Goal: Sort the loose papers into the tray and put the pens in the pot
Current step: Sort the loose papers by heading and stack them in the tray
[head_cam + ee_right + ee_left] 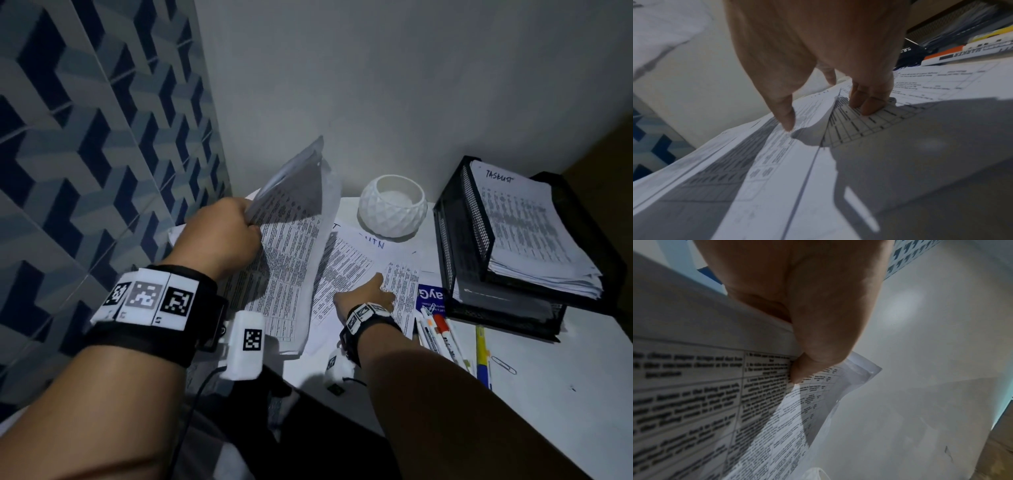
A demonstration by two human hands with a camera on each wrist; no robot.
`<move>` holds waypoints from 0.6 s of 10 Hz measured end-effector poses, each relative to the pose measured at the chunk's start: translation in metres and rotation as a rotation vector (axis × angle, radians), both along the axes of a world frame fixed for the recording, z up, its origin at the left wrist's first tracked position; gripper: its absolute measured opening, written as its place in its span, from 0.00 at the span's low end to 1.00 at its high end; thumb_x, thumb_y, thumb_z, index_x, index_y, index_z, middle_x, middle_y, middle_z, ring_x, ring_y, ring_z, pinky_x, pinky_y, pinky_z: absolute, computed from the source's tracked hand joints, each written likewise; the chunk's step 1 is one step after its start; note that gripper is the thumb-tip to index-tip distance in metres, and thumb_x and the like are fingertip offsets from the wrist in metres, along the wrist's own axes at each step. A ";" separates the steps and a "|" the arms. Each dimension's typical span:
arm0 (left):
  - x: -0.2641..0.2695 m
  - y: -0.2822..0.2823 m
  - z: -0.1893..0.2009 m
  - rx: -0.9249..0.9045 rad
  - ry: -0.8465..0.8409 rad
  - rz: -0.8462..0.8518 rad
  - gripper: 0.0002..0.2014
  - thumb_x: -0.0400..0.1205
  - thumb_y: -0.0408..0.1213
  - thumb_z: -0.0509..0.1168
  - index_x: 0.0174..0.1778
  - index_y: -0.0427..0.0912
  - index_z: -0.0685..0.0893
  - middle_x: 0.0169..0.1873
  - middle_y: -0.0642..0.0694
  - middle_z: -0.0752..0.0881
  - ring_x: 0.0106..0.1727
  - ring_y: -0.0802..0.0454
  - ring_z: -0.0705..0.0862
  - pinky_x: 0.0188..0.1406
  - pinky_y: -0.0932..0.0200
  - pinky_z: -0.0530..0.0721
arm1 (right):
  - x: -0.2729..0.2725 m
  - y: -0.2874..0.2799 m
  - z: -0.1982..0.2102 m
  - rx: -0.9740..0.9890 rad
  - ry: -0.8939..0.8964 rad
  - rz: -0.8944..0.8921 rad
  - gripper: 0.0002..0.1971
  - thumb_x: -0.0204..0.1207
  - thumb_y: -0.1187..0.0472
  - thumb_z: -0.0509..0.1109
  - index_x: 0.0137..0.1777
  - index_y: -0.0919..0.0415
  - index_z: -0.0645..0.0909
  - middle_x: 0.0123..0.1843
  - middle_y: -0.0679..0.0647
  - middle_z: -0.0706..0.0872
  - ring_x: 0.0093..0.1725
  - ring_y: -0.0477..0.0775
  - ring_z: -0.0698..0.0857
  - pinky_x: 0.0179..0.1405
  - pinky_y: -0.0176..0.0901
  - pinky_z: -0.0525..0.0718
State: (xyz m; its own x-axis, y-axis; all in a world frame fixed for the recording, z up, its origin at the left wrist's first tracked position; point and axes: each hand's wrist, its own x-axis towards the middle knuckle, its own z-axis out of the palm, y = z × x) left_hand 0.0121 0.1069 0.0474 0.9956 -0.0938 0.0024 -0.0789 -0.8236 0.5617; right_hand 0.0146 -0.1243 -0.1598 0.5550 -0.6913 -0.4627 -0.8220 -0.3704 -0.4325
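My left hand grips a sheaf of printed papers by its left edge and holds it tilted up off the white table. In the left wrist view the thumb pinches those sheets. My right hand lies on loose printed sheets flat on the table. Its fingertips and thumb press the paper, and one sheet edge curls up between them. The white faceted pot stands empty behind. A black mesh tray at right holds stacked papers. Markers and a yellow-blue pen lie right of my right hand.
A blue card lies beside the tray. A paper clip sits near the pens. A blue patterned wall closes the left side and a plain wall the back. Bare table top lies at front right.
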 end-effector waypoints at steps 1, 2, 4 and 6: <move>0.001 0.004 -0.002 0.006 -0.015 0.021 0.11 0.84 0.37 0.63 0.56 0.52 0.88 0.40 0.48 0.86 0.46 0.41 0.83 0.45 0.55 0.76 | 0.002 0.010 0.004 -0.007 0.051 0.071 0.65 0.61 0.46 0.89 0.88 0.44 0.44 0.86 0.69 0.54 0.85 0.72 0.61 0.76 0.67 0.72; 0.003 0.008 -0.004 -0.002 -0.009 0.043 0.09 0.84 0.36 0.63 0.53 0.50 0.88 0.36 0.52 0.84 0.43 0.43 0.82 0.44 0.56 0.75 | 0.006 0.016 0.004 0.024 0.044 0.095 0.59 0.72 0.54 0.83 0.89 0.40 0.40 0.87 0.72 0.54 0.83 0.73 0.64 0.78 0.67 0.71; 0.008 0.007 -0.006 0.000 0.002 0.035 0.09 0.85 0.37 0.63 0.54 0.55 0.87 0.36 0.53 0.82 0.46 0.43 0.82 0.45 0.56 0.74 | 0.007 0.019 0.004 0.057 -0.037 0.102 0.53 0.78 0.63 0.73 0.90 0.44 0.36 0.83 0.71 0.65 0.80 0.73 0.70 0.75 0.65 0.76; 0.009 0.009 -0.005 -0.021 -0.008 0.029 0.08 0.84 0.37 0.64 0.47 0.55 0.85 0.35 0.55 0.82 0.44 0.44 0.81 0.44 0.56 0.74 | 0.001 0.028 0.008 0.139 -0.172 0.056 0.50 0.80 0.69 0.66 0.90 0.39 0.38 0.76 0.64 0.76 0.59 0.64 0.85 0.64 0.62 0.87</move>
